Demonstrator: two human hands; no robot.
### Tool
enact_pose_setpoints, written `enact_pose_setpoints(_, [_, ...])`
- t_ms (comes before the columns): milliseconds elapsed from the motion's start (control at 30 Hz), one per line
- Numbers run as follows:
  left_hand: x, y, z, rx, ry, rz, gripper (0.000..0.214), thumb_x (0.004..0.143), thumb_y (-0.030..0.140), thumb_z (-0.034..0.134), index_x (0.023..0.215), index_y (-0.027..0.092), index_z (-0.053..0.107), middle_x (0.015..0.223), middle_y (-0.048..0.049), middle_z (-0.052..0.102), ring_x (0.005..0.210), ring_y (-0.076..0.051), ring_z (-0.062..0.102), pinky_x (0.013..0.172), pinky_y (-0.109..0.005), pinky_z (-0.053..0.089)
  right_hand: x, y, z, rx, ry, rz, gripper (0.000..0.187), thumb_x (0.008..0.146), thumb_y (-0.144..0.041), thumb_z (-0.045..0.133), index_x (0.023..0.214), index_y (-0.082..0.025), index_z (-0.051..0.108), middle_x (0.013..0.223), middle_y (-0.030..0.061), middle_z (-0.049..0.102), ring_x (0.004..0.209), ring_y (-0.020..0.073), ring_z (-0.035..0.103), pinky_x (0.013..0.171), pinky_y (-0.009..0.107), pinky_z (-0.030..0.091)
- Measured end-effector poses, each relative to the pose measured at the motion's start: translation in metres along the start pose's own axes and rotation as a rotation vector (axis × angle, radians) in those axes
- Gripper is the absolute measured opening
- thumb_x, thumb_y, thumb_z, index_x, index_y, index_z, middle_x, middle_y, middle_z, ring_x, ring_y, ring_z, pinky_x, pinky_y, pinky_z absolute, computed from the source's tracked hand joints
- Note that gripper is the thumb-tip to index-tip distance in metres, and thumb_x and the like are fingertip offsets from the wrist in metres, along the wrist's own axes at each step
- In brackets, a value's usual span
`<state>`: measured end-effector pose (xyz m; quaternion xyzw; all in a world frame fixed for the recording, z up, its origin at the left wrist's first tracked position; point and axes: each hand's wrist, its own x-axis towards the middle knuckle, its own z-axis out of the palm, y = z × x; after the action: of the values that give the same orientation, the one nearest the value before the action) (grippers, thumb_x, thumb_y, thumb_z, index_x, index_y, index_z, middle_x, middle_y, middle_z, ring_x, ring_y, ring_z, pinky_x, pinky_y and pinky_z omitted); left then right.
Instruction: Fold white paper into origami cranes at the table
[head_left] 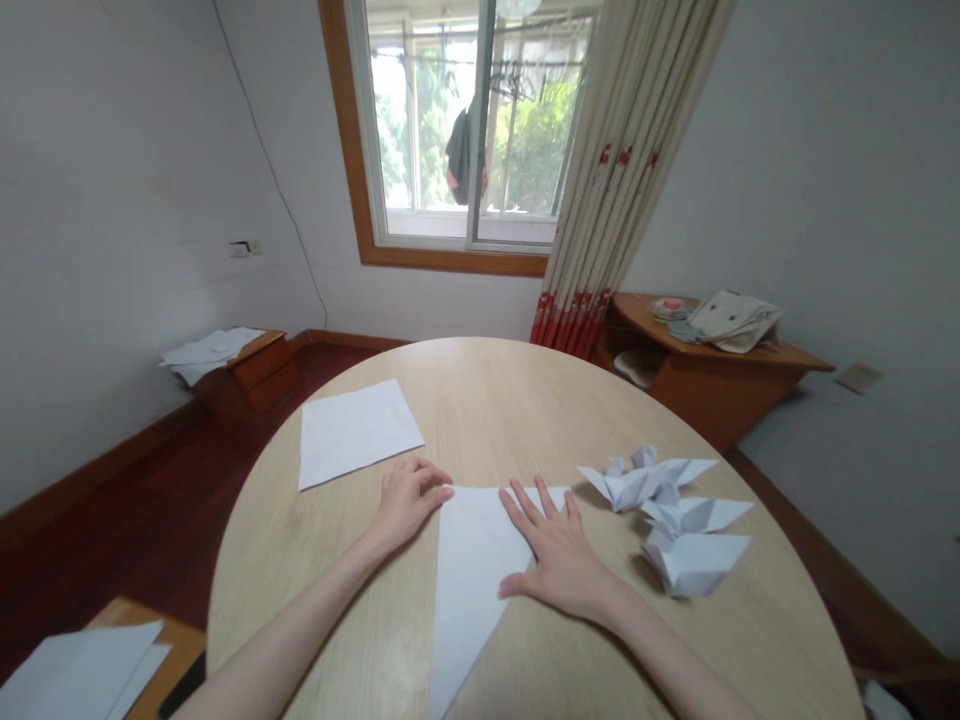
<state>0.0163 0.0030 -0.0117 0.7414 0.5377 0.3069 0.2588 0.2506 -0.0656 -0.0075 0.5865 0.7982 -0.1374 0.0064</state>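
Observation:
A white sheet of paper [474, 570], folded into a triangle, lies on the round table with its long point toward me. At its far left corner is my left hand [405, 500], fingers curled and thumb and forefinger pinched together on the corner. My right hand [559, 555] lies flat over the triangle's right side, its fingers spread and pressing on the paper. Several folded paper cranes [694, 560] stand close together to the right of that hand. Beyond my left hand rests a flat stack of white paper [358, 430].
The round wooden table [480, 400] fills the middle. More white sheets [82, 670] lie on a low wooden surface at the lower left. A small cabinet [262, 375] stands behind left, and a corner desk [720, 370] with a cloth bag [735, 318] behind right.

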Motion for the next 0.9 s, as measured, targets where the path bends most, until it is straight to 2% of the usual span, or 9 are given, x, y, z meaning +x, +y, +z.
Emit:
enact_pose_setpoints(167, [0.0, 0.001, -0.002, -0.156, 0.01, -0.019, 0.015, 0.076, 0.034, 0.065, 0.08, 0.021, 0.071, 0.096, -0.0047, 0.066, 0.096, -0.025, 0.057, 0.088, -0.037, 0.038, 0.0, 0.0, 0.001, 0.009, 0.039, -0.012, 0.114, 0.064, -0.073, 0.062, 0.152, -0.023, 0.01, 0.158, 0.0105, 0.008, 0.142, 0.0379, -0.01, 0.107, 0.064, -0.009])
enact_pose_setpoints(333, [-0.001, 0.003, -0.003, -0.339, -0.025, -0.053, 0.029, 0.079, 0.044, 0.056, 0.077, 0.016, 0.064, 0.078, -0.0042, 0.067, 0.078, -0.021, 0.06, 0.074, -0.03, 0.043, 0.0, 0.001, 0.0, 0.011, 0.06, -0.039, 0.117, 0.064, -0.074, 0.061, 0.152, -0.019, 0.008, 0.158, 0.0113, 0.006, 0.142, 0.0361, -0.012, 0.109, 0.062, -0.009])
enact_pose_setpoints(433, [-0.005, 0.008, -0.003, -0.415, -0.093, -0.058, 0.033, 0.079, 0.047, 0.054, 0.072, 0.015, 0.06, 0.069, -0.0026, 0.064, 0.068, -0.019, 0.058, 0.064, -0.027, 0.042, 0.002, 0.001, 0.002, 0.008, 0.102, -0.065, 0.113, 0.067, -0.072, 0.06, 0.152, -0.018, 0.008, 0.158, 0.0127, 0.007, 0.142, 0.0351, -0.014, 0.109, 0.062, -0.009])
enact_pose_setpoints(533, [-0.011, 0.015, -0.002, -0.453, -0.184, -0.048, 0.026, 0.074, 0.04, 0.057, 0.069, 0.014, 0.061, 0.065, -0.0019, 0.063, 0.063, -0.018, 0.056, 0.058, -0.026, 0.041, 0.005, 0.002, 0.006, -0.011, 0.162, -0.082, 0.121, 0.062, -0.072, 0.065, 0.152, -0.016, 0.006, 0.158, 0.0151, 0.002, 0.141, 0.0347, -0.017, 0.109, 0.06, -0.008])
enact_pose_setpoints(667, [-0.015, 0.023, -0.004, -0.459, -0.168, -0.039, 0.023, 0.073, 0.035, 0.055, 0.073, 0.014, 0.063, 0.07, -0.0028, 0.063, 0.066, -0.019, 0.056, 0.062, -0.027, 0.041, 0.007, 0.004, 0.01, -0.046, 0.276, -0.144, 0.128, 0.059, -0.072, 0.067, 0.151, -0.015, -0.001, 0.158, 0.0178, -0.002, 0.141, 0.0347, -0.016, 0.111, 0.059, -0.005])
enact_pose_setpoints(800, [-0.017, 0.027, -0.015, -0.516, -0.081, -0.02, 0.03, 0.076, 0.044, 0.057, 0.074, 0.014, 0.061, 0.072, -0.0034, 0.06, 0.069, -0.019, 0.053, 0.063, -0.027, 0.04, 0.002, 0.002, 0.007, -0.071, 0.456, -0.259, 0.125, 0.067, -0.07, 0.064, 0.15, -0.018, -0.014, 0.157, 0.0188, 0.004, 0.143, 0.0345, -0.005, 0.111, 0.059, 0.002])
enact_pose_setpoints(900, [-0.019, 0.03, -0.024, -0.574, -0.07, 0.035, 0.04, 0.079, 0.055, 0.056, 0.07, 0.016, 0.056, 0.07, -0.0021, 0.055, 0.069, -0.018, 0.05, 0.063, -0.026, 0.039, -0.003, 0.0, 0.002, -0.067, 0.555, -0.309, 0.115, 0.075, -0.065, 0.062, 0.15, -0.018, -0.013, 0.157, 0.0178, 0.011, 0.143, 0.0336, 0.004, 0.111, 0.058, 0.011])
